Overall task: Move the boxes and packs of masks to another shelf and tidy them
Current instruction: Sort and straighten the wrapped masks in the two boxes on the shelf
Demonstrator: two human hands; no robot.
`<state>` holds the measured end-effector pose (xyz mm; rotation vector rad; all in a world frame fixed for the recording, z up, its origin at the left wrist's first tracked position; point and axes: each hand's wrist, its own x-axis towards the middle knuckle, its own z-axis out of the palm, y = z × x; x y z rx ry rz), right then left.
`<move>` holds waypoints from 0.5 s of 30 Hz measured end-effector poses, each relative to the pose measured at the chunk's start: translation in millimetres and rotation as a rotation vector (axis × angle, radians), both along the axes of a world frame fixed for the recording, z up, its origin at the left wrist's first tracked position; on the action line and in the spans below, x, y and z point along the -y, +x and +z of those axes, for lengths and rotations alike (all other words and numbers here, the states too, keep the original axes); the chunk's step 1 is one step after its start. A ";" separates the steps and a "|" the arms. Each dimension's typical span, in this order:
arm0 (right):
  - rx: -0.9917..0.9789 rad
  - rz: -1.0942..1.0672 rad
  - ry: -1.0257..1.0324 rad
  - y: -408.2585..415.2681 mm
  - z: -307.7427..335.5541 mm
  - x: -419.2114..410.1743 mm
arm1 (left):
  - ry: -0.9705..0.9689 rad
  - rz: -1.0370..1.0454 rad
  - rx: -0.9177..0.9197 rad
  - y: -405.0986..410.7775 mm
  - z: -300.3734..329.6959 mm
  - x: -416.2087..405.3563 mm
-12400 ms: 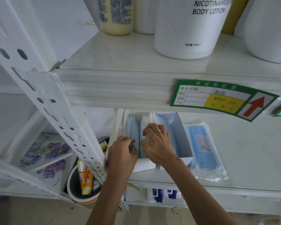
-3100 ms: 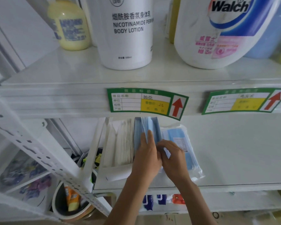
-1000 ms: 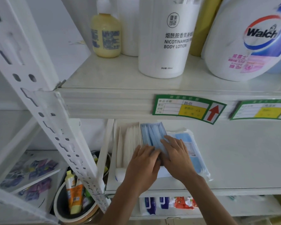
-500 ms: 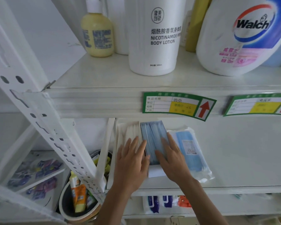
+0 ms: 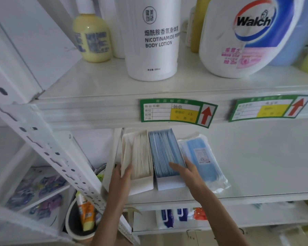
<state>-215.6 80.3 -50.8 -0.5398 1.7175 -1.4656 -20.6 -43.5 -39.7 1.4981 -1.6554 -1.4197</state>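
Note:
On the middle shelf [image 5: 256,166] two open mask boxes stand side by side. The left box [image 5: 140,155] holds white masks, the right box [image 5: 164,153] holds blue ones. My left hand [image 5: 122,176] grips the left box at its near left corner, thumb over the rim and fingers hidden behind the wall. My right hand [image 5: 185,172] lies with straight fingers on the blue masks and against that box's right side. A clear pack of blue masks [image 5: 201,158] lies flat just right of the boxes, touching my right hand.
The upper shelf carries a yellow pump bottle [image 5: 92,38], a white body lotion bottle [image 5: 152,39] and a Walch jug [image 5: 238,36]. A perforated white upright [image 5: 48,148] slants at left. A bucket with tubes [image 5: 82,217] stands below. Packs lie on the bottom shelf [image 5: 181,214].
My left hand slid from on top of the white masks to the box's left corner and took hold. My right hand shifted to the blue box's right side. The boxes look squared up.

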 end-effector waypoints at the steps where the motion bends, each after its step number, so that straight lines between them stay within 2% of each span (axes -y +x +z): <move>1: 0.019 0.016 -0.007 -0.4 1.2 -1.3 | 0.074 0.003 -0.030 1.0 1.5 1.0; 5: 0.055 0.069 -0.015 -1.6 0.4 -8.5 | 0.245 0.054 -0.196 3.7 1.0 -5.2; 11: 0.052 0.103 -0.073 -10.9 0.3 -20.9 | 0.270 0.157 -0.394 10.1 1.5 -43.3; 13: 0.022 0.166 -0.088 -16.8 0.8 -29.5 | 0.292 0.192 -0.497 13.6 -0.5 -62.3; 15: -0.012 0.262 -0.095 -19.4 3.8 -39.3 | 0.306 0.188 -0.521 20.1 -4.4 -83.2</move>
